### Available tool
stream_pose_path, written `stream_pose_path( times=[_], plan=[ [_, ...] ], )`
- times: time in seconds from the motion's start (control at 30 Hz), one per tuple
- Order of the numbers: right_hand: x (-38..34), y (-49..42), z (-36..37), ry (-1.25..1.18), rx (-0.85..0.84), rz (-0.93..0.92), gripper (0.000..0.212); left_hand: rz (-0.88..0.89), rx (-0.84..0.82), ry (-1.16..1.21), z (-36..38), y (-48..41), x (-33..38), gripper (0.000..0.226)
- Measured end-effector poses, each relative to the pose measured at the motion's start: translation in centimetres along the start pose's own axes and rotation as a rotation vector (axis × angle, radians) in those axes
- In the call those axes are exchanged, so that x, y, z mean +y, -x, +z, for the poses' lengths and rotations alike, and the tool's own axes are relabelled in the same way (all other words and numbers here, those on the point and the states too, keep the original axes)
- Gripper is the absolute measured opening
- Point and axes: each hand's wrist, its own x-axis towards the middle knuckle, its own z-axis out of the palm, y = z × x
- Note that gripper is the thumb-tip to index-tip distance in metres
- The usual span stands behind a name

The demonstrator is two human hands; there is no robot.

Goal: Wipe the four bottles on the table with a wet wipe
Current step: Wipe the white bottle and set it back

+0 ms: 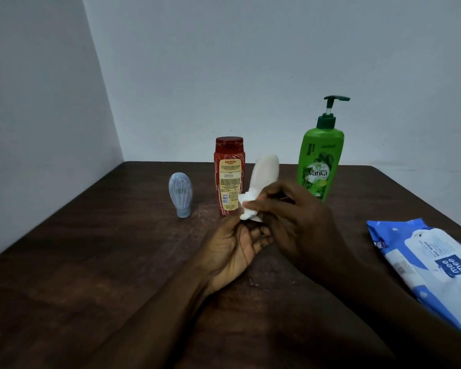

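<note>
The left hand (232, 251) gripped the white bottle (265, 171) by its lower end while the right hand (296, 222) pinched the wipe (248, 206) against it, the red bottle (229, 177) and blue bottle (181, 193) left of them, the green bottle (320, 166) right.

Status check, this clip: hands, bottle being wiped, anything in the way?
Left grip holds white bottle at its base. Right grip pinches wipe against its lower part. Red bottle stands close behind the wipe; grey bottle, green bottle clear.
</note>
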Motion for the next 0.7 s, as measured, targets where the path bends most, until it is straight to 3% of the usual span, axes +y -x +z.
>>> stream_pose_path(
  times=[0.33,0.53,0.7],
  plan=[
    [1.6,-5.1,-2.9,-0.011,0.119,0.206,0.016,-0.086,-0.056,-0.043,0.1,0.3,0.4,0.05],
    [0.5,-5.0,-3.7,-0.167,0.055,0.307,0.015,-0.07,-0.022,-0.039,0.4,0.4,0.4,0.044],
    [-0.8,-4.3,-4.3,-0.411,0.157,0.476,0.021,-0.027,0.016,-0.037,0.6,0.3,0.5,0.04]
  ],
)
